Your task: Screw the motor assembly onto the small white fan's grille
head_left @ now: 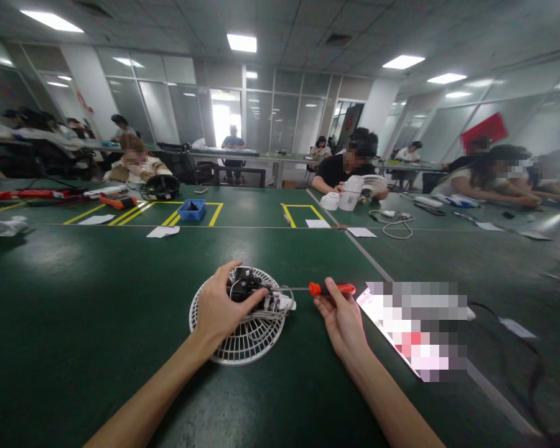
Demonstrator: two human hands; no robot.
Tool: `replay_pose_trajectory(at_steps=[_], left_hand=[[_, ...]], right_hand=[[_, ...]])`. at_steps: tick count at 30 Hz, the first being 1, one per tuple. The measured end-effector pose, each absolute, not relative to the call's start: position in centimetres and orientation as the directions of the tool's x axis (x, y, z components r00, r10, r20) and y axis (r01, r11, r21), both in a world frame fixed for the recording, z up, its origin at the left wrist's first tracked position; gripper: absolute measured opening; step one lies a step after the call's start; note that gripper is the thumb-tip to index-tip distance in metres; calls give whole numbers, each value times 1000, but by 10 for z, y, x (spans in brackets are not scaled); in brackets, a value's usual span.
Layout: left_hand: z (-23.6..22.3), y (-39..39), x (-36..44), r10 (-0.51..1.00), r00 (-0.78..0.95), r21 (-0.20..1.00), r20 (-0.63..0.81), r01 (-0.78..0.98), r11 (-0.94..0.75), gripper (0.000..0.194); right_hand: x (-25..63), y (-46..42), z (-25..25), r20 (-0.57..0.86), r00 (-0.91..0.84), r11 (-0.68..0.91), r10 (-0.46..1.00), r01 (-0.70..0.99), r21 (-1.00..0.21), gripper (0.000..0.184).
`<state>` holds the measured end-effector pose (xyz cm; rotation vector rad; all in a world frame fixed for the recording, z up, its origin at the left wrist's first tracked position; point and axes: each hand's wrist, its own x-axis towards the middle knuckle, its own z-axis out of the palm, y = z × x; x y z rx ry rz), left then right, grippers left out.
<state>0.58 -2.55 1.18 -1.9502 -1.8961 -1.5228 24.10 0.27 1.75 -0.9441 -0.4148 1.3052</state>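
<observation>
A round white fan grille (252, 345) lies on the green table in front of me. On top of it sits a black fan motor (242, 286) with white wiring (280, 303) at its right side. My left hand (218, 305) is wrapped round the motor, thumb on its near side. In my right hand (338, 311) is a screwdriver (324, 289) with a red and black handle, gripped between thumb and fingers. Its shaft lies level and points left into the motor's right side; the tip is hidden among the parts.
To the right lies a tablet-like screen (387, 330), partly blurred out, with a dark cable (518, 336) beyond it. A blue bin (191, 210) with dark parts stands farther back. Across the table a person (340, 168) handles white fan parts (351, 193). Paper slips lie along the table seam.
</observation>
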Motion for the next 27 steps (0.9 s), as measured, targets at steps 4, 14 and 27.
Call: replay_pose_trajectory(at_steps=[4,14,27], left_hand=[[10,-25,7,746,-229,591,625,764,-259,70],[9,-26,4,743,-184,542,643,795,-272,63],[9,-25,3,618,-178,448,766,837,-314,56]], right_hand=[[241,3,17,-208,272,13,939,-636,-772,60],[242,2,17,-200,254,7,946,-636,-771,55],[244,4,12,-287,190,-120,939,-600,-791,45]])
